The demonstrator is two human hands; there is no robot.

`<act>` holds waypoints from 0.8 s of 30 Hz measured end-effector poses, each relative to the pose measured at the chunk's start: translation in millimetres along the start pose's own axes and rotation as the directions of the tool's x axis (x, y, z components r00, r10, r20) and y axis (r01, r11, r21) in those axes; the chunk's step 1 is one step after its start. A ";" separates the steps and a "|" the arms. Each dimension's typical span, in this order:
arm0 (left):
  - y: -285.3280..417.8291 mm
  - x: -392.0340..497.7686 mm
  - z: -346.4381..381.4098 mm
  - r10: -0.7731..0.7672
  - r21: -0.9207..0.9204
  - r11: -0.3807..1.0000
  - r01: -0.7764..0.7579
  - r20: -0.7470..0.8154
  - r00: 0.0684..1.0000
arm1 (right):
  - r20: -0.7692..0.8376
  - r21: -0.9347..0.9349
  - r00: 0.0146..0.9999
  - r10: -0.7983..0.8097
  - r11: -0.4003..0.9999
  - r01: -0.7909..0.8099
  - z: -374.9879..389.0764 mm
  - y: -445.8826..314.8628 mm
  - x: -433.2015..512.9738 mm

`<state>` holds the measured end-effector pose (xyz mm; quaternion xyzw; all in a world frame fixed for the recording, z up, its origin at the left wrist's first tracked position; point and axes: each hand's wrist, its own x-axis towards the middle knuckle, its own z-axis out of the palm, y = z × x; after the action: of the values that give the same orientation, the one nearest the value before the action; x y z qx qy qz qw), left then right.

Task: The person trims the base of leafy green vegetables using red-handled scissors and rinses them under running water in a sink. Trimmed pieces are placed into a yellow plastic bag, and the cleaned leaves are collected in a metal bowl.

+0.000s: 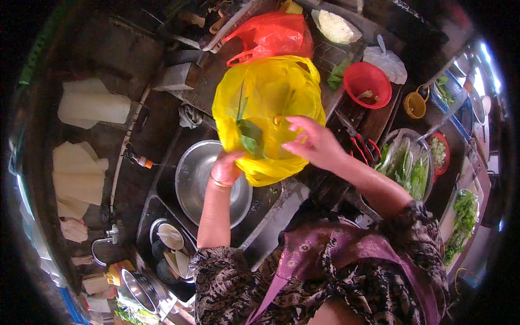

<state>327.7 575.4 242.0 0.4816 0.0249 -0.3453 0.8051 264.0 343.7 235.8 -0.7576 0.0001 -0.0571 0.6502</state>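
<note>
My left hand grips the near left rim of a yellow plastic bag, with a bracelet on its wrist. A dark green leaf stands at the bag's mouth just beyond that thumb; whether the thumb touches it I cannot tell. My right hand hovers over the bag's right side, fingers apart and nothing seen between them. A small orange-yellow bit shows against the plastic near its fingertips. The bag's contents are mostly hidden. Below and left of the bag, a round metal basin sits in the sink, partly covered by my left forearm.
A red plastic bag and a cut cabbage lie at the back. To the right are a red plastic bowl, red-handled scissors and bagged greens. Stacked dishes and a tap are at lower left.
</note>
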 end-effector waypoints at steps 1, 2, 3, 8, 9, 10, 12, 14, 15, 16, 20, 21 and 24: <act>-6.9 3.4 2.8 -0.011 0.005 1.000 0.011 0.054 0.998 | -0.009 0.036 1.000 -0.027 0.999 0.027 10.9 -6.5 6.8; -11.6 5.1 9.5 -0.030 0.018 0.999 0.029 0.059 0.998 | -0.011 0.055 0.999 -0.051 0.997 0.051 18.5 -2.8 12.4; -10.7 2.6 17.5 -0.044 0.038 0.998 0.042 0.051 0.998 | -0.008 0.086 0.997 -0.079 0.993 0.079 28.2 7.5 18.8; -17.5 -5.2 -8.5 -0.052 -0.023 0.998 0.050 -0.059 0.997 | -0.051 0.432 0.967 0.250 0.878 -0.204 14.9 50.9 26.5; -17.9 -6.5 -9.9 -0.079 -0.068 0.995 0.076 -0.058 0.995 | -0.074 0.453 0.954 0.292 0.862 -0.229 3.6 48.4 27.7; -22.0 -8.0 -7.1 -0.059 -0.051 0.997 0.056 -0.059 0.996 | -0.027 0.412 0.939 0.343 0.860 -0.302 -2.4 41.4 27.6; -38.2 -4.4 8.1 -0.025 -0.017 1.000 0.024 -0.044 0.999 | 0.130 0.225 0.930 0.343 0.904 -0.364 5.5 37.4 19.6; -52.5 3.7 16.3 -0.068 0.021 0.998 0.067 0.046 0.997 | 0.175 0.312 0.978 0.116 0.935 -0.167 31.4 57.3 8.5; -52.9 4.2 22.6 -0.059 0.022 0.998 0.057 0.100 0.993 | 0.134 0.092 0.985 0.104 0.989 -0.117 29.4 37.2 5.1; -56.2 4.6 19.7 -0.076 0.050 0.996 0.073 0.061 0.995 | 0.102 0.090 0.986 0.129 0.986 -0.138 26.8 39.2 5.4; -48.5 0.2 28.6 0.075 0.002 0.997 -0.076 -0.144 0.987 | -0.116 0.427 0.916 0.384 0.852 -0.302 -24.0 37.4 7.4; -47.3 -3.6 19.3 0.059 -0.067 0.996 -0.067 -0.111 0.992 | -0.140 0.615 0.865 0.481 0.727 -0.305 -41.5 34.6 4.9; -54.3 -9.9 -2.2 0.076 -0.123 0.988 -0.089 -0.108 0.991 | -0.320 0.761 0.841 0.436 0.647 -0.046 -97.3 35.4 -20.8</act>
<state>289.3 566.2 203.4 0.4468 0.0684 -0.2840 0.8456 237.6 243.9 213.5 -0.3895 0.2419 -0.1466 0.8765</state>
